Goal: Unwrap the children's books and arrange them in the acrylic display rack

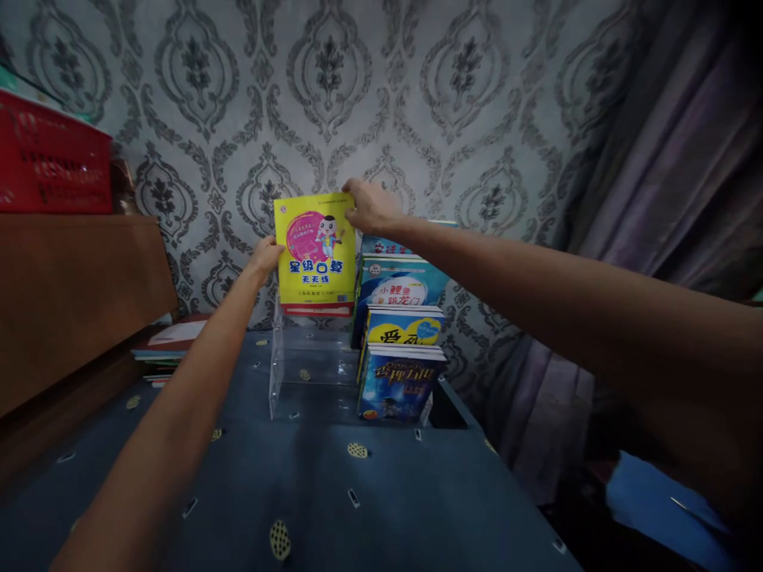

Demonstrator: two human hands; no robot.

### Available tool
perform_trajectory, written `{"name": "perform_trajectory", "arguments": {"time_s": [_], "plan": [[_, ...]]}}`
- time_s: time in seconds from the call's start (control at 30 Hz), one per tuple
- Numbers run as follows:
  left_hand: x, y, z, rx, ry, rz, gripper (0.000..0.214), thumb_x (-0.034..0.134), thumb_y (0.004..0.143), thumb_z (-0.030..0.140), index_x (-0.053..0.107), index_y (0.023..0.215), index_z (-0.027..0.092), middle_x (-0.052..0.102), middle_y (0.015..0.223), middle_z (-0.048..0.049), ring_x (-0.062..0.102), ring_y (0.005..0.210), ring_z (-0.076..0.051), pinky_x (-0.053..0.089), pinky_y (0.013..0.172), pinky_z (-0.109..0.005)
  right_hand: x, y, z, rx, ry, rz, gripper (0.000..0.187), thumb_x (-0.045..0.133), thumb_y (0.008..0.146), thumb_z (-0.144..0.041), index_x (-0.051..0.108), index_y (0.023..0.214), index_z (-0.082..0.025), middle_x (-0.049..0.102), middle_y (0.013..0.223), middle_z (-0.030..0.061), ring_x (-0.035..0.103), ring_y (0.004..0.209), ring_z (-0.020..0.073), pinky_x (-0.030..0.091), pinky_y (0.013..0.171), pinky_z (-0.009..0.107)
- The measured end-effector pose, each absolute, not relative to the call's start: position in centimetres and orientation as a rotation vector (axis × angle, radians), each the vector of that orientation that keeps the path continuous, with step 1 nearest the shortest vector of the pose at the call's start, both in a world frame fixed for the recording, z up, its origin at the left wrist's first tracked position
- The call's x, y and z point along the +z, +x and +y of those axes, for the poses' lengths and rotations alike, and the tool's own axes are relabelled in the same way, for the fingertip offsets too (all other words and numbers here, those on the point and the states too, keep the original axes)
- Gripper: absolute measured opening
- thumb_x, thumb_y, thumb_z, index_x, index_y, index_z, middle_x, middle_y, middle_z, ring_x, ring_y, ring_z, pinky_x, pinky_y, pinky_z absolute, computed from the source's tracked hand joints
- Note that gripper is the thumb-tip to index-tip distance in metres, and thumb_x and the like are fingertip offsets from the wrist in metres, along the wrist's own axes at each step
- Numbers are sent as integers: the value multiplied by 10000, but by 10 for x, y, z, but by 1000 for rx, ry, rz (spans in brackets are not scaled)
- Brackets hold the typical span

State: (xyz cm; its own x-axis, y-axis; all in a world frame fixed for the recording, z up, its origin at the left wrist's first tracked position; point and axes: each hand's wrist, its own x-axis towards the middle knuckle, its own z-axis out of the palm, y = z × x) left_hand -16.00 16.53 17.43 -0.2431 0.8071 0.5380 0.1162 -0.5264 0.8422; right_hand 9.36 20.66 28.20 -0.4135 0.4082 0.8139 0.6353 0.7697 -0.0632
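Head view: gripping a yellow workbook point(315, 250) upright, just above the clear acrylic rack point(305, 373) on the blue patterned cloth point(381, 508). Pinched at the top right corner by the right hand point(369, 206), clasped along the left edge by the left hand point(266, 256). Best kept square and level, probably, clear of the tiered books point(400, 349) alongside. Thin, glossy, floppy cover; hard, see-through, stepped plastic.

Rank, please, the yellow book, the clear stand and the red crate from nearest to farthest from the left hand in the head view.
1. The yellow book: touching the left hand, just to its right.
2. The clear stand: below the hand, on the table.
3. The red crate: far left, atop the wooden cabinet.
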Motion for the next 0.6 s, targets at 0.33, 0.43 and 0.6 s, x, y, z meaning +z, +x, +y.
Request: {"name": "perform_trajectory", "arguments": {"time_s": [0.33, 0.43, 0.6], "plan": [[164, -146, 161, 1842, 1293, 989, 423, 671, 564, 152, 603, 981, 175, 742, 754, -20, 734, 712, -238, 604, 693, -358, 279, 96, 157, -434, -1107, -2161, 456, 592, 858, -187, 539, 1310, -172, 694, 1178, 159, 632, 1114, 354, 507, 964, 523], [164, -145, 158, 1786, 1297, 845, 378, 659, 526, 122, 646, 903, 145, 756, 771, -41, 724, 699, -229, 601, 698, -343, 279, 99, 142, -475, -1183, -2165, 434, 569, 857, -168, 557, 1291, -158, 685, 1228, 160, 625, 1140, 341, 512, 956, 465], [160, -149, 152, 1754, 1322, 738, 375, 620, 515, 96, 684, 881, 145, 757, 758, -23, 692, 652, -195, 576, 660, -301, 279, 104, 134, -437, -1212, -2173, 382, 542, 853, -125, 605, 1230, -143, 698, 1193, 165, 650, 1087, 317, 524, 912, 419]]}}
